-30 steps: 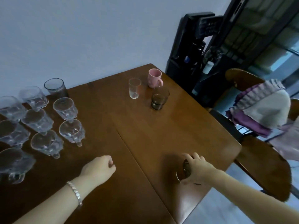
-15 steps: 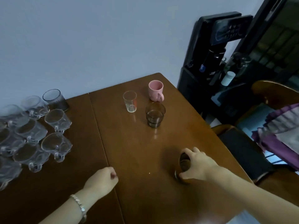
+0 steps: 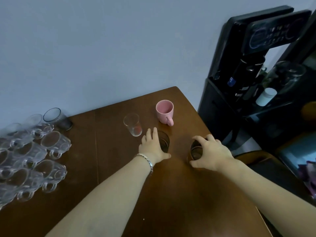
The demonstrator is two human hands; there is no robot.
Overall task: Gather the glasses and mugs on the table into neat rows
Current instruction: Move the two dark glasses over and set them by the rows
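Observation:
My right hand (image 3: pixel 211 153) grips a brown glass (image 3: pixel 195 152) from above, at the right side of the wooden table (image 3: pixel 111 170). My left hand (image 3: pixel 152 146) wraps around the side of a second brown glass (image 3: pixel 164 141) near the table's middle. A clear tumbler (image 3: pixel 133 124) stands just beyond the left hand, and a pink mug (image 3: pixel 165 112) behind it near the far corner. Several clear glass mugs (image 3: pixel 32 156) stand in rows at the left, with a dark-bottomed glass (image 3: pixel 57 118) at the back.
A black water dispenser (image 3: pixel 248 69) with a white bottle (image 3: pixel 265 96) stands right of the table's far corner. A dark chair seat (image 3: pixel 273 170) sits beside the right table edge. A wall runs behind the table.
My left hand has reached forward from a fist near the front and closed around the second brown glass. My right hand keeps its hold on its brown glass, now nearer the other glasses.

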